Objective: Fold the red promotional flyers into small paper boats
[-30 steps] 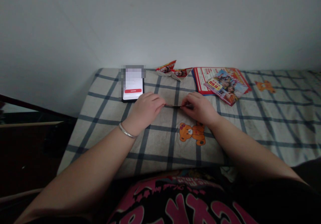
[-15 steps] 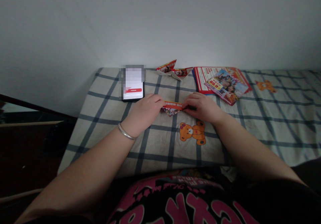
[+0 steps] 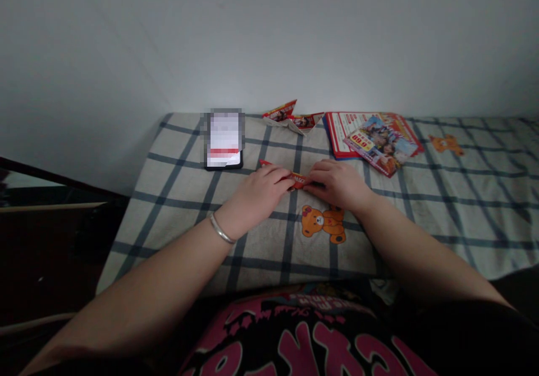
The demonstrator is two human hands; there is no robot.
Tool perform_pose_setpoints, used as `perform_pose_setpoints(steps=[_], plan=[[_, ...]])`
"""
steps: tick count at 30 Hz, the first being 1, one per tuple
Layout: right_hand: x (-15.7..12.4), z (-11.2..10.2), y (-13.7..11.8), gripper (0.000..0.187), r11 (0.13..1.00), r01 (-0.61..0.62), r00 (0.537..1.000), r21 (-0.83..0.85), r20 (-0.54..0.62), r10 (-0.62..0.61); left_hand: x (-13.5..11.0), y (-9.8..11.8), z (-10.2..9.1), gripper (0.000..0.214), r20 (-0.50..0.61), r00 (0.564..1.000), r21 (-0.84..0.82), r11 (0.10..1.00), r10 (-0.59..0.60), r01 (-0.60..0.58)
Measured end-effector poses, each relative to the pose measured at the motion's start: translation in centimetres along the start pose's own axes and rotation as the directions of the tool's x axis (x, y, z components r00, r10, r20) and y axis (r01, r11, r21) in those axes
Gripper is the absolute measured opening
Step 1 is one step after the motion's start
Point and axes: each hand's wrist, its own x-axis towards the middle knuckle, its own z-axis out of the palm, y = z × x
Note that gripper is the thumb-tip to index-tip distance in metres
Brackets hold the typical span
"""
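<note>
A small folded piece of red printed paper [image 3: 295,180] lies on the checked cloth [image 3: 269,235] between my two hands. My left hand [image 3: 256,193], with a silver bangle at the wrist, rests palm down on the paper's left part, fingers pressed together over it. My right hand [image 3: 339,184] pinches the paper's right end against the cloth. Most of the paper is hidden under the fingers; only a red strip and a left tip show.
A phone [image 3: 224,140] with a lit screen lies at the back left. A folded paper boat [image 3: 291,117] sits at the back by the wall. A stack of red flyers [image 3: 374,134] lies back right. The cloth's left edge drops to a dark floor.
The paper went from edge-on to a red strip, then flatter on the cloth. My left hand slid right over it and both hands moved closer together.
</note>
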Motion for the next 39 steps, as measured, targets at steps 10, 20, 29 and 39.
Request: perform_pose_setpoints(steps=[10,20,29,39], plan=[[0.2,0.2,0.7,0.018,0.987,-0.020,1.000,0.161,0.003,0.020,-0.2,-1.0,1.3,0.036,0.010,0.996,-0.099,0.991,0.094,-0.093],[0.4,0.5,2.1,0.017,0.940,0.012,1.000,0.341,0.022,-0.021,-0.4,-1.2,1.3,0.040,-0.040,0.986,-0.081,0.983,0.162,-0.164],[0.7,1.2,1.1,0.011,0.966,-0.132,0.991,0.223,0.013,0.133,-0.1,-1.1,1.0,0.036,-0.008,0.988,-0.084,0.984,0.157,-0.157],[0.6,1.2,0.6,0.015,0.974,-0.213,0.977,0.075,0.000,0.213,0.1,-0.7,0.6,0.041,0.006,0.991,-0.090,0.987,0.134,-0.133]])
